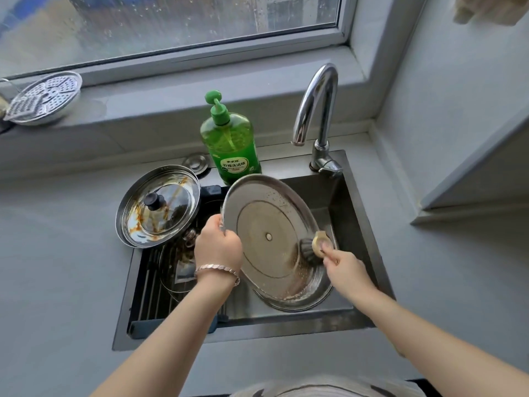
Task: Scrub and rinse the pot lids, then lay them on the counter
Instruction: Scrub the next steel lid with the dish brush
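Observation:
A large steel pot lid is tilted over the sink, underside toward me, with soap suds along its lower edge. My left hand grips its left rim. My right hand holds a scrub brush pressed against the lid's lower right inner surface. A second lid, glass with a steel rim and black knob, streaked with brown grease, rests at the sink's left edge. Another glass lid lies lower in the left of the sink, partly hidden by my left arm.
A green dish soap bottle stands behind the sink, with the chrome faucet to its right. A perforated steamer plate rests on the window ledge at far left. Grey counter flanks the sink on both sides.

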Tool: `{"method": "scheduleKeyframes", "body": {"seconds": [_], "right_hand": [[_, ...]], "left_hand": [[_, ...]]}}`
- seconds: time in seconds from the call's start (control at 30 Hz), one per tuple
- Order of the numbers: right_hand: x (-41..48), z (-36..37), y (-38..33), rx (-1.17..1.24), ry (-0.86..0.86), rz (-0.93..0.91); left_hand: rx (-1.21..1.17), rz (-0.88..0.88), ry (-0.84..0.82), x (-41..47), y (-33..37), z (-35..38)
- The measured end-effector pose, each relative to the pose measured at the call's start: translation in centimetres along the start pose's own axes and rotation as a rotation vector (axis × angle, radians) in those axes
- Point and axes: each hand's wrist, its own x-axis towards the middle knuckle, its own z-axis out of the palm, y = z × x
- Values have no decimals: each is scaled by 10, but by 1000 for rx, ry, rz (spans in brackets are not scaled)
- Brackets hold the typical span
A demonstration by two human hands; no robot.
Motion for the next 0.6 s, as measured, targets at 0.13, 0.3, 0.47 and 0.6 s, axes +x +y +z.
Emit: {"method": "scheduleKeyframes", "body": {"seconds": [0.13, 0.3, 0.47, 0.6], "right_hand": [[13, -25, 3, 135, -8, 84], [29, -64, 8, 193, 88, 75], [41, -65, 7, 165, 4, 72], [62, -64, 0, 200, 10, 90]], "left_hand": [[149, -131, -85, 11, -9, 16], [209, -232, -278, 12, -12, 54], [251, -299, -350, 13, -20, 105], [240, -319, -388, 28, -30, 134]]}}
